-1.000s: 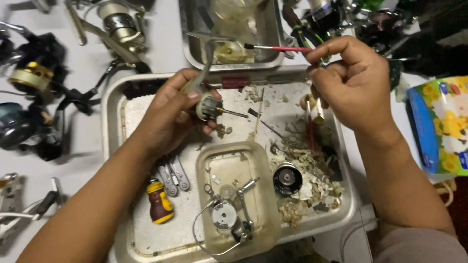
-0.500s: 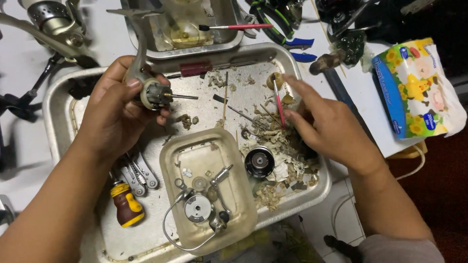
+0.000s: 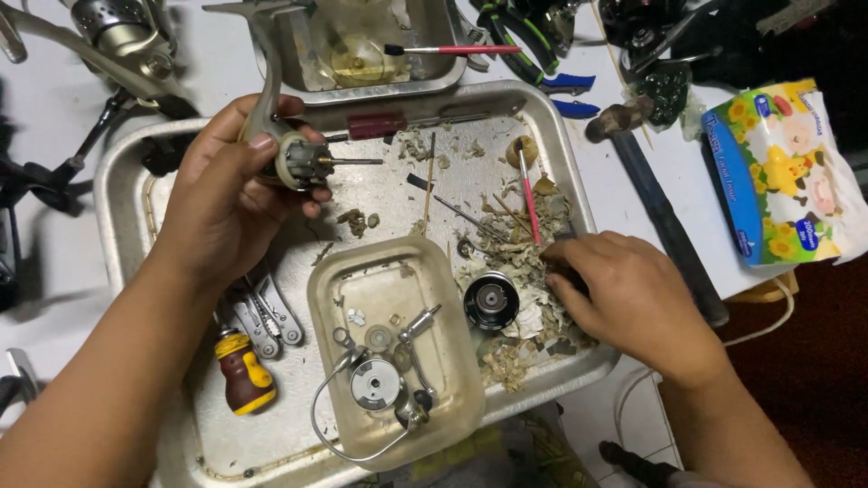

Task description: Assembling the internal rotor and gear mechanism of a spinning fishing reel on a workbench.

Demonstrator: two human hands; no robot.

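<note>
Big metal tray (image 3: 127, 172) on white table. L hand (image 3: 221, 194) above tray's upper-left, fingers clamped on spinning reel body (image 3: 294, 163), shaft pointing right. R hand (image 3: 633, 298) at tray's right edge, fingertips in dirty debris pile (image 3: 524, 262); grip hidden, can't tell. Spool (image 3: 491, 301) just left of R hand.

Our left hand (image 3: 226, 203) grips a fishing reel body (image 3: 294, 163), shaft jutting past our fingers. Our right hand (image 3: 628, 298) fingertips press into dirty debris (image 3: 524, 262), black spool (image 3: 491, 301) just beside them.
</note>
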